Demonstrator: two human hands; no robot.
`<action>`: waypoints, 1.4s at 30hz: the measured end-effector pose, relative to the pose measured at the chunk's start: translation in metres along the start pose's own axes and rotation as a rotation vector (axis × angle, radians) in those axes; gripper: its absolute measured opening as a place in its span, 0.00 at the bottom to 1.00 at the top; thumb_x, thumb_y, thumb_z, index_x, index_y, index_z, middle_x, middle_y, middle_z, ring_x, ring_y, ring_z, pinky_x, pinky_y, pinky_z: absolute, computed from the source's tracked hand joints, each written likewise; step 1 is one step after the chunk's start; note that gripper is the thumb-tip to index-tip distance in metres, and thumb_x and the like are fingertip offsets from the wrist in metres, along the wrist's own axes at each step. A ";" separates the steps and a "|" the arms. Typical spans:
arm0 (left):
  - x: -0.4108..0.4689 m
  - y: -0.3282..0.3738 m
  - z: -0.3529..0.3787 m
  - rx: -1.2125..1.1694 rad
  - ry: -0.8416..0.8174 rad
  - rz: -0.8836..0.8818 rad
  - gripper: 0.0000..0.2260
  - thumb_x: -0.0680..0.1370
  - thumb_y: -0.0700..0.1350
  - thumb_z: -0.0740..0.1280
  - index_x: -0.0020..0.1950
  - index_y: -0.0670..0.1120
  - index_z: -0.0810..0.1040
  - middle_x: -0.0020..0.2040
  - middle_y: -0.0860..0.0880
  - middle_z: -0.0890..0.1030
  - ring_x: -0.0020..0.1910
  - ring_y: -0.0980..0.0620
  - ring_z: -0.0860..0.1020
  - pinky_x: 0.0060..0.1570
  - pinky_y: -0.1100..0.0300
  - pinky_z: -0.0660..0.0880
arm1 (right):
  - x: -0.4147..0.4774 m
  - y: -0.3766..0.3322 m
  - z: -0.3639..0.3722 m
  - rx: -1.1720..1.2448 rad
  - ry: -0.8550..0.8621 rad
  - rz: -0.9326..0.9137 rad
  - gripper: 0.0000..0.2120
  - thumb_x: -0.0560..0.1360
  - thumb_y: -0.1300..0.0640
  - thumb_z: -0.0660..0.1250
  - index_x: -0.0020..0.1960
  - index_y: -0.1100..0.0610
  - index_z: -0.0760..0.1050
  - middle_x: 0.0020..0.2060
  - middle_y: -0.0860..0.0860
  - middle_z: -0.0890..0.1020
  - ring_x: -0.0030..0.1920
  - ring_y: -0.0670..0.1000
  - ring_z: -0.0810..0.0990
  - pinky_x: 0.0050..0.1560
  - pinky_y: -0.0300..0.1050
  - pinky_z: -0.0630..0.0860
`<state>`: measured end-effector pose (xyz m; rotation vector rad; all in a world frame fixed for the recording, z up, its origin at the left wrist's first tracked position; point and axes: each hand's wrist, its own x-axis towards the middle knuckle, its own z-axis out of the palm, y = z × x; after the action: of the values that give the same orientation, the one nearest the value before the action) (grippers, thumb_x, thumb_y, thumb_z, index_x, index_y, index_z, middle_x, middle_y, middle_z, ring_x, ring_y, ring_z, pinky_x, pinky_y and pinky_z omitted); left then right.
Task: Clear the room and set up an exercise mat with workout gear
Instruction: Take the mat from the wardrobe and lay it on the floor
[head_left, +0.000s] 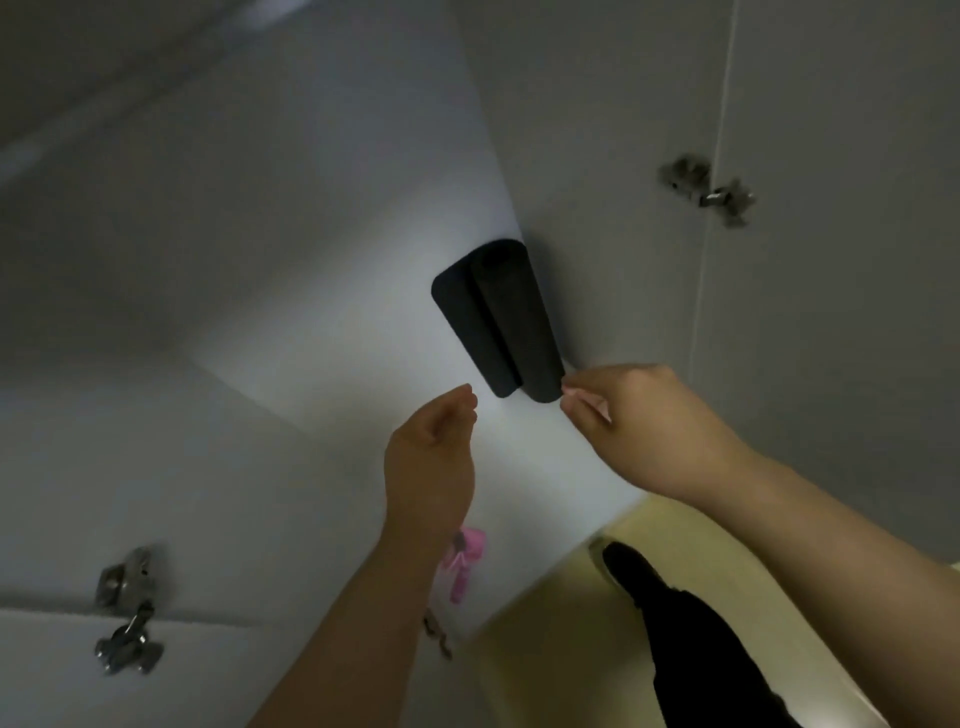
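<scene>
Right hand: enters from 4 o'clock, bare forearm. Fingers bent, tips touching the near right corner of the rolled black mat. Whether they pinch the roll or only touch it: cannot tell.

Left hand: enters from 6 o'clock, at 8 o'clock of the mat's near end. Fingers loosely curled, nothing in them. Fingertips close to the roll but apart from it, with a strip of white showing between.

Mat: partly rolled, a loose outer flap lying on its left side. Long axis runs from 11 o'clock to 5 o'clock in the frame, just right of centre. It rests on the lit white panel, its right side along the seam where that panel meets the grey panel at 1 o'clock.

Further out:
- Metal hinge on the grey panel, at 2 o'clock of the mat, well apart from it, blurred.
- Second metal hinge at 8 o'clock of the frame, low left.
- Pink object just beside the left wrist, partly hidden by it; kind not legible.
- Black-clad leg at 5 o'clock, over the pale yellow floor.
</scene>
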<state>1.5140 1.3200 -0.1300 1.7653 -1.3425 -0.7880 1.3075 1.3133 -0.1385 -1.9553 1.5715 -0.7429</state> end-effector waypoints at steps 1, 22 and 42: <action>0.007 -0.002 0.003 -0.015 0.001 -0.009 0.09 0.82 0.44 0.65 0.59 0.50 0.83 0.55 0.54 0.85 0.56 0.58 0.82 0.65 0.54 0.76 | 0.012 0.004 0.003 0.003 0.005 0.012 0.12 0.82 0.51 0.62 0.47 0.55 0.81 0.38 0.50 0.81 0.38 0.48 0.77 0.43 0.45 0.73; 0.379 -0.146 0.164 0.115 0.012 -0.144 0.14 0.84 0.47 0.60 0.67 0.49 0.79 0.60 0.51 0.83 0.59 0.56 0.80 0.65 0.55 0.75 | 0.466 0.200 0.207 0.404 0.084 0.621 0.37 0.80 0.41 0.65 0.77 0.63 0.58 0.74 0.58 0.69 0.73 0.57 0.69 0.67 0.44 0.66; 0.363 -0.138 0.120 0.339 0.103 -0.074 0.17 0.83 0.48 0.64 0.72 0.51 0.72 0.70 0.54 0.75 0.68 0.58 0.72 0.56 0.75 0.65 | 0.454 0.152 0.219 0.151 0.078 0.477 0.19 0.83 0.59 0.57 0.73 0.60 0.64 0.68 0.56 0.74 0.64 0.55 0.76 0.64 0.45 0.72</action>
<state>1.5745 0.9654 -0.3185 2.0988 -1.4102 -0.5206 1.4346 0.8514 -0.3571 -1.3794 1.8712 -0.7140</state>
